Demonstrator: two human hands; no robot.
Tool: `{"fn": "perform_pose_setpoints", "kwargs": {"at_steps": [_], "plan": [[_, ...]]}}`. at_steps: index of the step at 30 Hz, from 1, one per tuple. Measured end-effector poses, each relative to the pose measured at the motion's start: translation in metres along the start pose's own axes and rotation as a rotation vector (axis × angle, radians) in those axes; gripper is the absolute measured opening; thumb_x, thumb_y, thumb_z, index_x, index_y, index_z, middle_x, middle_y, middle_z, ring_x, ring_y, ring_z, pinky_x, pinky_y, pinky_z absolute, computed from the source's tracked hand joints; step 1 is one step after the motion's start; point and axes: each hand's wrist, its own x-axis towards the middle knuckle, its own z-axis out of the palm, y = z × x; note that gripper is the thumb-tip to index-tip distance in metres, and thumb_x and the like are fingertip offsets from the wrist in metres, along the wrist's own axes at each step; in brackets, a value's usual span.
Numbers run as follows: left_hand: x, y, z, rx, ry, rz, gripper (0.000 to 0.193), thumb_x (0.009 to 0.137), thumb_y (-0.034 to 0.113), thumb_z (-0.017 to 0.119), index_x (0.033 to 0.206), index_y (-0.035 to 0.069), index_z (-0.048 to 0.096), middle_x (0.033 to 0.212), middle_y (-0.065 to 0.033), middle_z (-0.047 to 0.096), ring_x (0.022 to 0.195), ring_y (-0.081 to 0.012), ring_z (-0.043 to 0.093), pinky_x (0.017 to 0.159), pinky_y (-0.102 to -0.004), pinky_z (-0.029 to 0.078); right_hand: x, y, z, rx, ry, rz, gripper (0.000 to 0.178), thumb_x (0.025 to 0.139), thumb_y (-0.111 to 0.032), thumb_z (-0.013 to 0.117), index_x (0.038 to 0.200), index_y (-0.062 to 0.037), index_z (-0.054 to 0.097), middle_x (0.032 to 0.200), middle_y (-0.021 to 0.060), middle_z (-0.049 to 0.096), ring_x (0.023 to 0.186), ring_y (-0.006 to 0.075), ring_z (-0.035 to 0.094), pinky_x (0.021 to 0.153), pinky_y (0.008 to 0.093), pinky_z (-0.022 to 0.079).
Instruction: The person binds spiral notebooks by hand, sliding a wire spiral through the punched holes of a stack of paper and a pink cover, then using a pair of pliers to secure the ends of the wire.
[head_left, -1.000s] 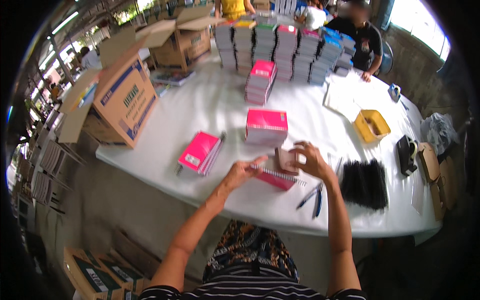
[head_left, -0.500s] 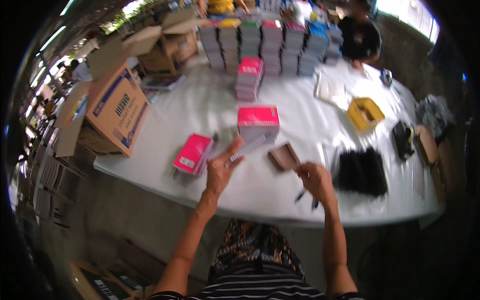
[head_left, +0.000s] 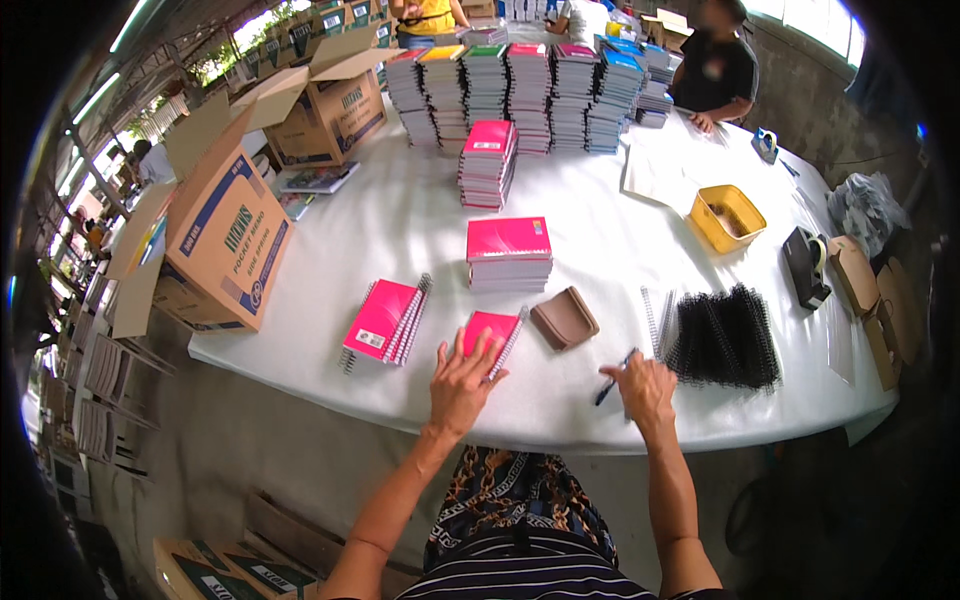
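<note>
Spread fingers of my left hand [head_left: 462, 388] lie flat on a small pink spiral notebook [head_left: 490, 328] near the table's front edge. White wire coil runs along its right side. My right hand [head_left: 645, 388] is curled over a slim dark-blue tool [head_left: 604, 393] on the table; its kind is partly hidden by the fingers. Left of my left hand lie overlapping pink spiral notebooks [head_left: 383, 318]. Behind my left hand stands a short stack of pink notebooks [head_left: 510, 262]. A brown open tray [head_left: 566, 318] sits between my hands.
Black spiral coils [head_left: 725, 340] and a clear coil [head_left: 652, 315] lie right of my right hand. A yellow tub [head_left: 727, 218] and tape dispenser [head_left: 806, 270] stand farther right. Tall notebook stacks [head_left: 528, 95] line the back; open cartons [head_left: 225, 240] stand left. A person [head_left: 712, 75] is at far right.
My left hand has lowered the tilted notebook onto the table and now lies flat on it. My right hand has left the area by the brown tray and come down on the dark-blue tool.
</note>
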Motion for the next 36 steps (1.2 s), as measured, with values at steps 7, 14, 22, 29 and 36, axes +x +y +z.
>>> {"fn": "perform_pose_setpoints", "kwargs": {"at_steps": [7,14,22,29,36], "plan": [[-0.001,0.017,0.009,-0.018,0.021,-0.043,0.056,0.088,0.035,0.064,0.139,0.020,0.050,0.141,-0.0042,0.051,0.133,-0.0379,0.041,0.105,-0.0575,0.033,-0.011,0.013,0.040,-0.095,0.113,-0.182,0.036,0.080,-0.021,0.066,0.108,0.0001,0.055,0.115,0.0163,0.055,0.109,0.0331,0.050,0.082,0.0457,0.045],[-0.006,0.017,0.001,0.041,-0.046,-0.023,0.059,0.091,0.039,0.058,0.144,0.019,0.042,0.144,-0.0046,0.048,0.133,-0.0390,0.041,0.107,-0.0578,0.030,-0.033,0.033,0.062,-0.144,0.462,-0.431,0.049,0.078,-0.008,0.064,0.124,0.0006,0.049,0.120,0.0192,0.051,0.110,0.0342,0.049,0.091,0.0482,0.039],[-0.002,0.014,0.000,0.006,0.008,-0.076,0.056,0.093,0.035,0.058,0.143,0.015,0.042,0.137,-0.0068,0.055,0.127,-0.0377,0.048,0.105,-0.0561,0.032,-0.049,-0.038,0.035,0.458,0.384,-0.724,0.039,0.085,-0.016,0.069,0.118,0.0001,0.056,0.103,0.0162,0.056,0.086,0.0310,0.057,0.078,0.0393,0.047],[0.001,0.018,-0.009,-0.061,0.022,-0.070,0.059,0.090,0.026,0.062,0.144,0.013,0.040,0.131,-0.0103,0.058,0.120,-0.0359,0.053,0.100,-0.0568,0.037,-0.035,-0.070,0.029,0.270,0.394,-0.889,0.036,0.086,-0.026,0.067,0.116,-0.0070,0.058,0.097,0.0093,0.057,0.086,0.0246,0.054,0.071,0.0367,0.043],[0.000,0.015,-0.008,-0.082,0.079,-0.111,0.063,0.085,0.017,0.067,0.143,0.014,0.043,0.125,-0.0105,0.062,0.117,-0.0332,0.057,0.099,-0.0530,0.040,-0.028,-0.075,0.029,0.365,0.226,-0.939,0.027,0.092,-0.022,0.062,0.110,-0.0026,0.061,0.086,0.0076,0.061,0.075,0.0204,0.058,0.064,0.0315,0.046]]}}
